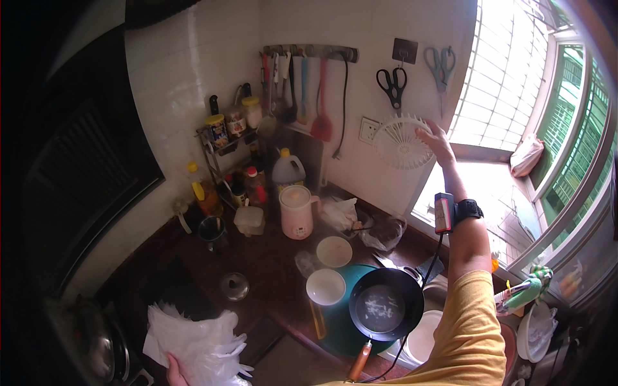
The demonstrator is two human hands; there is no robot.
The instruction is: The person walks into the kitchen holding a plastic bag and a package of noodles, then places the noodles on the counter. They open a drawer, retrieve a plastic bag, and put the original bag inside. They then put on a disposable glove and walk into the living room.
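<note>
My right hand (434, 140) is raised near the wall by the window, its fingers on the rim of a round white slotted plastic piece (404, 144) beside the wall socket. At the lower left, my left hand (176, 371) grips a bundle of thin white plastic bags (198, 337); only part of this hand shows. Below the raised arm, a black frying pan (359, 309) with a wooden handle rests over a green round board (333, 333). Two white bowls (326, 287) are close to the pan.
A pink electric kettle (296, 217), a large jug (288, 169) and an oil bottle (206, 195) stand at the back. Scissors (393, 89) and utensils (322, 120) hang on the wall. A metal lid (234, 286) lies on the dark counter (270, 260). A cable runs down from my right wrist.
</note>
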